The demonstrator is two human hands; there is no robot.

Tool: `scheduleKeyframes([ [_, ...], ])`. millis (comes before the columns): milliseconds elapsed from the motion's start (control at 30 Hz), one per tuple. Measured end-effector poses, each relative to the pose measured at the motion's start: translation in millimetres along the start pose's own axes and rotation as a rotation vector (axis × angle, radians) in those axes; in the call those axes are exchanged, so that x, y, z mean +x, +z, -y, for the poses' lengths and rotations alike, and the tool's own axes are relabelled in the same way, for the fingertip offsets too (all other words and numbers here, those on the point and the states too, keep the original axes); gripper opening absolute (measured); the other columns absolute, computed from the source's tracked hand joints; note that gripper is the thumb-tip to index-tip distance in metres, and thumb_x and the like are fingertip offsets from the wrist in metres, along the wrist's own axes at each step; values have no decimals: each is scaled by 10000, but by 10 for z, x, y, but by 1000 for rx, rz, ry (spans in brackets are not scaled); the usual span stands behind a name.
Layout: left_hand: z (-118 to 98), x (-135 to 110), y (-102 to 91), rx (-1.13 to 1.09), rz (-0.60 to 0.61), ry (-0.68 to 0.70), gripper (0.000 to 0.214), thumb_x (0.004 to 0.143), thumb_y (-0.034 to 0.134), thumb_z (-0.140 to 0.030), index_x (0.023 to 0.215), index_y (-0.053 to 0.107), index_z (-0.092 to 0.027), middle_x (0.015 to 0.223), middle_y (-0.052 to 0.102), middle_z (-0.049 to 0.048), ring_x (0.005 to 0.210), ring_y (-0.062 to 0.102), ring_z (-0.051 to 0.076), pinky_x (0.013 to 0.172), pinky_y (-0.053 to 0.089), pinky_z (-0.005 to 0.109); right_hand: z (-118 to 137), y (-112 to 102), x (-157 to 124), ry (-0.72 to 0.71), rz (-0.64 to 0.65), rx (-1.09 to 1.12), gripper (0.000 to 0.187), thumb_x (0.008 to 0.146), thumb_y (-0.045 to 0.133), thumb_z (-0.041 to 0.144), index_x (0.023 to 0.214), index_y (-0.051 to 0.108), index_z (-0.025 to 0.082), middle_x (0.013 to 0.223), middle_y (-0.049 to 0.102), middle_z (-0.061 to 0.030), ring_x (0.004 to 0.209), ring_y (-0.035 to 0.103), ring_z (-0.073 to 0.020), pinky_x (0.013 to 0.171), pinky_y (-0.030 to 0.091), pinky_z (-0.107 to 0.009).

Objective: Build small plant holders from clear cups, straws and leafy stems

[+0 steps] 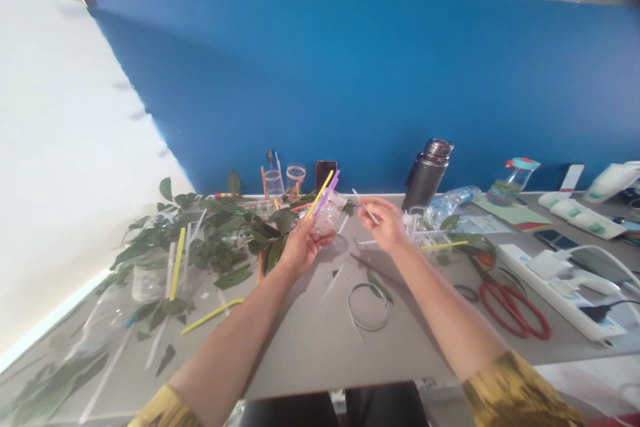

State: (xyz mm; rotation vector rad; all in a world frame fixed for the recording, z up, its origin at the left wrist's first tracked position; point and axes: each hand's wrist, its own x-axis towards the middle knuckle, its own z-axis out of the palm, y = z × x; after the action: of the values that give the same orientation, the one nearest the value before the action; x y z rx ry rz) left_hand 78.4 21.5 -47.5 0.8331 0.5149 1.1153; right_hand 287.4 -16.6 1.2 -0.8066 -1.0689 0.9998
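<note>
My left hand [306,244] is closed around a clear plastic cup [330,212], tilted to the right, together with a yellow straw [320,193] and purple straws [328,196] that stick up past it. To the right, my right hand [384,221] pinches a thin white straw [369,211], held apart from the cup. Below the hands, a coil of thin wire [367,328] lies on the table beside a green leaf [380,285]. A white straw piece [331,283] rests to the left of the coil.
Leafy branches [215,247] and loose straws cover the left side. Along the back stand clear cups [296,177], a phone [326,175] and a dark thermos [427,175]. Red-handled scissors [515,310] and a power strip [560,293] with plugs lie on the right. A plastic bottle [453,203] lies near the thermos.
</note>
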Motion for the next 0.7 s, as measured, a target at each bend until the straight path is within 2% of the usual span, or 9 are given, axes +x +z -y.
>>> scheduleKeyframes([
  [100,20,8,-19,-9,4,-3,531,788,832,-546,1157,690,-191,972,784,85,861,767,246,747,597,350,34,-17,4,38,74,68,351,642,788,372,962,736,238,933,780,-80,599,502,-141,512,340,-291],
  [133,20,6,-22,-7,11,-4,524,784,837,-534,1156,692,-195,983,783,84,877,765,246,758,594,348,33,-22,5,45,87,75,344,641,818,377,945,730,243,920,778,-72,603,504,-141,515,341,-287],
  [200,17,-6,-21,10,28,-3,497,770,861,-457,1164,689,-207,1026,781,78,915,761,240,792,588,345,13,-32,11,60,88,84,312,675,852,440,875,719,241,721,706,-23,547,449,-122,506,319,-275],
  [267,13,-20,-12,38,33,-4,471,744,884,-354,1145,684,-211,1047,775,68,934,759,235,816,581,344,-19,-31,15,72,75,87,331,717,846,519,843,729,236,547,532,42,488,351,-99,484,282,-263],
  [333,14,-32,5,53,21,-7,462,715,897,-287,1115,680,-205,1024,771,58,920,760,232,818,574,347,-50,-6,8,75,58,72,372,707,858,551,870,754,233,542,460,63,484,322,-90,467,264,-253],
  [533,13,-63,59,63,44,7,511,717,872,-232,1184,672,-180,1028,766,85,881,754,223,823,560,363,-120,167,-80,82,9,-87,450,647,884,558,878,765,191,731,685,-31,576,546,-131,495,389,-271],
  [700,13,-62,52,52,53,-12,504,701,821,-189,1180,666,-186,1019,764,76,878,757,234,827,563,371,-171,167,-87,20,-15,-270,391,731,818,556,854,764,189,728,718,-44,553,567,-135,472,376,-258],
])
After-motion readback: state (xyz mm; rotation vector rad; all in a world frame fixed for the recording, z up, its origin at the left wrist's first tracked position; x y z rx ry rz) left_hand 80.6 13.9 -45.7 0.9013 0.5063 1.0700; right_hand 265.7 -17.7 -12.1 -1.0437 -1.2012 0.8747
